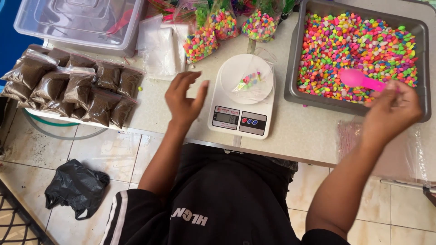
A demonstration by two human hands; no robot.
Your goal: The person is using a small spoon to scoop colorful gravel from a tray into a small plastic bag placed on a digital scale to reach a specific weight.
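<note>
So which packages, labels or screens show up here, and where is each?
Scale screen: small grey rectangle on the white scale's front, table centre.
Brown packets: clear bags of dark powder, stacked at left.
Pebble bags: clear bags of multicoloured pebbles, top centre.
Empty bags: clear pile beside the pebble bags.

Brown-filled packets (72,86): stacked left of the left hand (184,97).
Clear lidded tub (79,20): beyond it, far left.
Empty clear bags (161,45): just beyond it.
Filled pebble bags (222,25): beyond, slightly right.
Black bag (76,187): on the floor, nearer and left.
</note>
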